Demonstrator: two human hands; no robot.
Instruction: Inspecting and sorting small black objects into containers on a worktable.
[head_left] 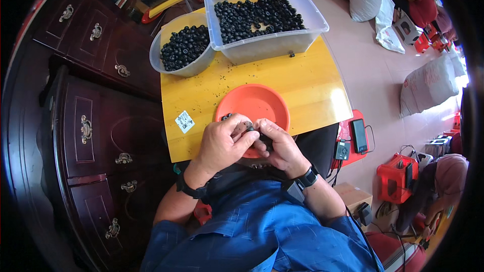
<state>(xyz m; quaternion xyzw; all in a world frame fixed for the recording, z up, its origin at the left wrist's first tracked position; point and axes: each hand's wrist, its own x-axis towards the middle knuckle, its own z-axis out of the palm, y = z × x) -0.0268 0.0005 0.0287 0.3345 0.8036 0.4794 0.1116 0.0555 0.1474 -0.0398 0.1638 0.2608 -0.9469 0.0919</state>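
Over the near half of a shallow orange-red basin [257,102], my two hands meet. My left hand [221,140] is closed, its thumb and fingers pinching a small black piece [250,128]. My right hand [283,150] touches the same spot with its thumb and fingertips, and its curled fingers hold dark pieces against the palm. Their exact shape is mostly hidden by the fingers. A few black ring-shaped pieces [226,117] lie in the basin beside my left hand.
A yellow table [312,85] carries a round clear tub [194,70] and a larger rectangular clear bin [272,48], both holding many black ring-shaped pieces. A white label [184,122] and black crumbs lie there too. Dark drawers [101,131] stand left; a phone [359,135] rests at right.
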